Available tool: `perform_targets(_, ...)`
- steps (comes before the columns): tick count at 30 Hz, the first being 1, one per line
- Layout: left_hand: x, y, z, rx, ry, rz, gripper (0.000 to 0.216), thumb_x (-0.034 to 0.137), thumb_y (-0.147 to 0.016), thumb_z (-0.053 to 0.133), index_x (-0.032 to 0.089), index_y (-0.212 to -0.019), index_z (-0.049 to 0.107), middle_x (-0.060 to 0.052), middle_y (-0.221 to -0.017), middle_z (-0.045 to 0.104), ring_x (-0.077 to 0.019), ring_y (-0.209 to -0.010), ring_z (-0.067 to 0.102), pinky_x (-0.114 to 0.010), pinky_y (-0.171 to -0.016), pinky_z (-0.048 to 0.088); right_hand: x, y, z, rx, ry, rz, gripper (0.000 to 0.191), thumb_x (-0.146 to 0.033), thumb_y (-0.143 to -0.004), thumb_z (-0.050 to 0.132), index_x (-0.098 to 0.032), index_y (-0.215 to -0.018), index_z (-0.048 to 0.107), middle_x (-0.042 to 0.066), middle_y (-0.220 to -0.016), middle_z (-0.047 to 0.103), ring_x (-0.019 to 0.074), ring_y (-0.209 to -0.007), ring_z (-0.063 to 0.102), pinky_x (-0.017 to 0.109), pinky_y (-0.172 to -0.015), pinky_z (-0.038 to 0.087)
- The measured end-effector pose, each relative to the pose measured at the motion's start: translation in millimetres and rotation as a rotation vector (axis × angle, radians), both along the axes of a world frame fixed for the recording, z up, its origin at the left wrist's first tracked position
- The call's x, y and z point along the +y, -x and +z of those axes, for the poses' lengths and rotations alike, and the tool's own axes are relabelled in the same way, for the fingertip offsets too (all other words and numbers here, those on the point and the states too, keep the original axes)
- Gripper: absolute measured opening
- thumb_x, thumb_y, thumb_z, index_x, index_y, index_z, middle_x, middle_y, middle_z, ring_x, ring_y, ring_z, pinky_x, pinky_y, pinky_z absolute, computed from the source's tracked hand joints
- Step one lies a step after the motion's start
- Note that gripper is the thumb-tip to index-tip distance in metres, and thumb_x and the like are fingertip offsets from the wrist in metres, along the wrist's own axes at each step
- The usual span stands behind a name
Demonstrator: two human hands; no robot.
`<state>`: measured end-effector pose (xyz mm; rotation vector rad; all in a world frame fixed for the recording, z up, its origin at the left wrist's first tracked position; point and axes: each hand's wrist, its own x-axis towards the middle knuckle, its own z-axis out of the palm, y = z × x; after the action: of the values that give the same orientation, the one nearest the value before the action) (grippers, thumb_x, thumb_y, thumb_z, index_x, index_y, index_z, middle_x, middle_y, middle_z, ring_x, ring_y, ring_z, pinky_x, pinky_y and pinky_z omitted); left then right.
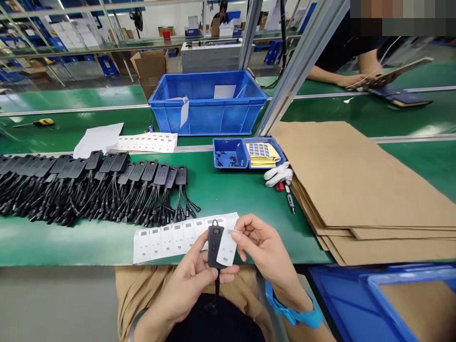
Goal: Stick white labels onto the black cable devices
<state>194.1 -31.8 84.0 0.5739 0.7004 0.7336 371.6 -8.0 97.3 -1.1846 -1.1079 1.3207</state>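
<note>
My left hand [190, 280] grips a small black device [214, 244] with a lit display and a cable hanging down. My right hand [263, 249] pinches a white label [227, 249] and holds it against the device's right side. Both hands are close to my body, just over the near edge of the green table [231, 199]. A white label sheet [171, 237] lies right behind the hands. A long row of identical black devices with cables [89, 187] lies on the table to the left.
A stack of brown cardboard sheets [356, 185] fills the right side. A small blue tray [231, 153] with yellow sheets, a white glove [278, 173] and a pen sit mid-table. A large blue crate [208, 102] stands behind. Another person's hand [351, 80] works at far right.
</note>
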Motion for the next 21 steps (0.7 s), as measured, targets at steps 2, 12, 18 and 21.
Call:
perform_targets(2,-1.3,1.0,1.9,-0.004,0.022,-0.015,0.09,0.028,-0.078,0.073,0.024,-0.149,0.018,-0.013,-0.115,0.063,-0.0302,-0.109,0.062,-0.048,-0.098,0.045,0.6,2.4,1.2,0.002,0.014,0.028,0.03,-0.046,-0.078,0.071,-0.019,-0.076,0.057,-0.005,-0.058,0.051,0.0073,-0.041,0.044,0.019,-0.038,0.038)
perform_targets(12,-5.8,0.2,10.0,-0.035,0.075,-0.014,0.084,0.021,-0.08,0.07,0.021,-0.148,0.021,-0.016,-0.123,0.062,-0.0313,-0.112,0.061,-0.05,-0.101,0.041,-2.8,12.2,-1.6,0.029,0.056,0.05,0.023,-0.037,-0.079,0.071,-0.018,-0.078,0.059,-0.003,-0.06,0.054,0.0068,-0.044,0.044,0.017,-0.039,0.039)
perform_targets(18,-8.5,1.3,11.8,-0.055,0.073,-0.012,0.081,0.018,-0.082,0.066,0.02,-0.148,0.02,-0.017,-0.125,0.061,-0.0313,-0.112,0.061,-0.05,-0.101,0.042,-5.0,13.3,-2.4,0.032,0.049,0.051,0.018,-0.033,-0.08,0.07,-0.018,-0.079,0.06,-0.003,-0.062,0.054,0.0067,-0.046,0.045,0.016,-0.041,0.039)
perform_targets(21,-9.0,1.6,10.9,-0.059,0.07,-0.005,0.081,0.018,-0.082,0.066,0.021,-0.148,0.021,-0.015,-0.124,0.062,-0.0309,-0.112,0.061,-0.048,-0.1,0.043,-5.4,14.3,-1.5,0.022,0.037,0.051,0.015,-0.031,-0.081,0.068,-0.018,-0.08,0.06,-0.004,-0.061,0.053,0.0065,-0.046,0.044,0.016,-0.041,0.038)
